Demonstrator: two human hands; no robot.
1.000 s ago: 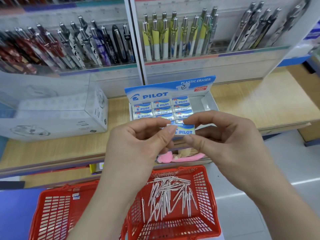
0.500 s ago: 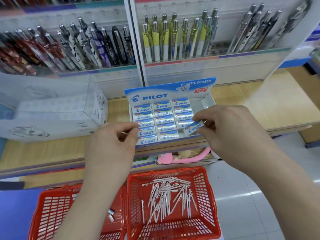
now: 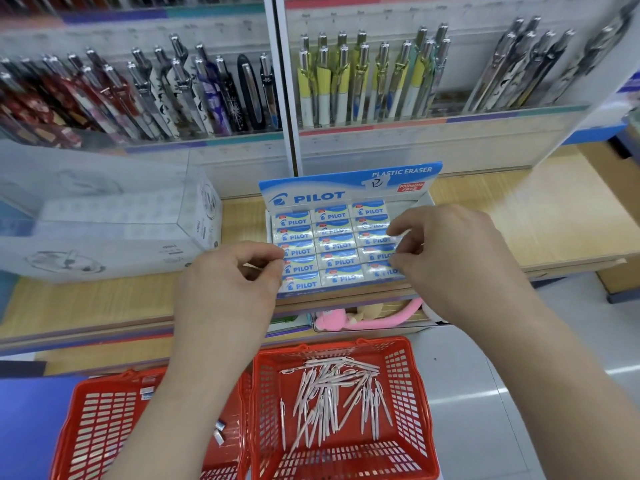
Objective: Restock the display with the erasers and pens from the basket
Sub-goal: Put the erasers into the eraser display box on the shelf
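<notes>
The blue-and-white Pilot eraser box (image 3: 349, 188) stands on the wooden shelf (image 3: 519, 220), filled with rows of wrapped erasers (image 3: 334, 245). My right hand (image 3: 450, 261) reaches over the right column, thumb and forefinger pinching an eraser (image 3: 375, 240) that lies flat in its row. My left hand (image 3: 228, 285) has curled fingers, with forefinger and thumb pinching the box's left edge. Below, one red basket (image 3: 417, 393) holds several white pens (image 3: 332, 400). A second red basket (image 3: 104, 427) to its left holds a few loose erasers (image 3: 219, 432).
Racks of pens (image 3: 363, 81) fill the display wall behind the shelf. A clear plastic case (image 3: 104, 233) stands left of the eraser box. A pink plush toy (image 3: 367, 322) lies on the lower shelf under the box. Grey floor (image 3: 502, 375) lies to the right.
Both hands held one eraser in front of the box. My right hand then carried it to the right column and laid it flat. My left hand moved to the box's left edge.
</notes>
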